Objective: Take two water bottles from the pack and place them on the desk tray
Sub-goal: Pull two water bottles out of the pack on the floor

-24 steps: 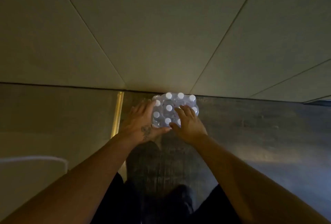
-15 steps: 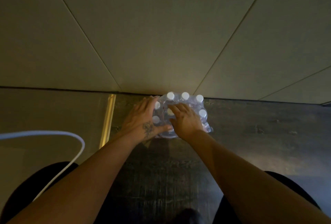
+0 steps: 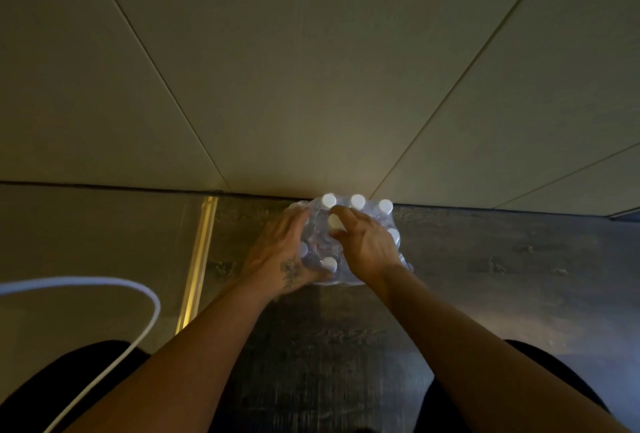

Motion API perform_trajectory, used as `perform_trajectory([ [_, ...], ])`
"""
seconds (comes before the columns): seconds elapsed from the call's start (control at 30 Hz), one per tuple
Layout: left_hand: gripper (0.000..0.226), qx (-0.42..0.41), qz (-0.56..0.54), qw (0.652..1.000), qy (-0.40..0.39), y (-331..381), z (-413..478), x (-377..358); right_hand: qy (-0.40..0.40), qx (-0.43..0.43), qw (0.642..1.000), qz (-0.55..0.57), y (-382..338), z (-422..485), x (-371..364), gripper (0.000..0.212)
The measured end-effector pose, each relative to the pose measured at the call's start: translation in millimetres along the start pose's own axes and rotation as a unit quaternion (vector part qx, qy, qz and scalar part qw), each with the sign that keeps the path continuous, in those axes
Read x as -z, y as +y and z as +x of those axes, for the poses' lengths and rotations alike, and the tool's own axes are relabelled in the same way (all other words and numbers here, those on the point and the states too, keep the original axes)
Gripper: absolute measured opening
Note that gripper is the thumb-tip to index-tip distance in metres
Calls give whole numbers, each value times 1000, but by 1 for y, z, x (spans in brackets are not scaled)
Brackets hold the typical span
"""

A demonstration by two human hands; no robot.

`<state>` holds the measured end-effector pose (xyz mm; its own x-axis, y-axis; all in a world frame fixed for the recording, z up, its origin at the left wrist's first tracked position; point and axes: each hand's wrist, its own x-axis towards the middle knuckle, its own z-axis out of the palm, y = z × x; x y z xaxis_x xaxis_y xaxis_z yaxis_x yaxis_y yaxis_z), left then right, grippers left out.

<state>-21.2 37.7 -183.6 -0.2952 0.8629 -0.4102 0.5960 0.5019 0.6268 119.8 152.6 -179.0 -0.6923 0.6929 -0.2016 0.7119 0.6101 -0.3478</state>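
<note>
**Both hands on the pack of water bottles**

The pack [image 3: 349, 242] of water bottles, wrapped in clear plastic with white caps showing, sits on the dark floor [image 3: 502, 259] against the foot of the pale wall [image 3: 311, 69]. The left hand [image 3: 277, 256] lies against the pack's left side, fingers spread flat on the wrap and the thumb along its near edge. The right hand [image 3: 367, 245] rests on top, fingers curled around one capped bottle [image 3: 335, 221] (whether they grip the bottle or only the wrap cannot be told). A white cable [image 3: 138, 294] loops at the left, beside a brass floor strip [image 3: 199, 259].
</note>
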Motion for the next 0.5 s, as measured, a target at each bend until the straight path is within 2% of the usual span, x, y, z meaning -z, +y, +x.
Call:
perform_trajectory([
  [0.07, 133, -20, -16, 1000, -2, 4, -2, 1, -9, -5, 999, 44, -8, -4, 23, 40],
  [0.2, 120, -47, -69, 996, 23, 12, -4, 2, 92, 34, 992, 76, -20, -12, 79, 28],
  [0.3, 112, -15, -81, 996, 32, 21, -2, -1, 116, 50, 985, 117, -32, -18, 125, 26],
  [0.43, 136, 44, -199, 979, 17, 35, 9, -4, 138, 86, 977, 136, -45, -20, 157, 28],
  [0.5, 140, 25, -205, 978, 20, 35, 17, -2, 142, 101, 972, 159, -43, -18, 160, 33],
])
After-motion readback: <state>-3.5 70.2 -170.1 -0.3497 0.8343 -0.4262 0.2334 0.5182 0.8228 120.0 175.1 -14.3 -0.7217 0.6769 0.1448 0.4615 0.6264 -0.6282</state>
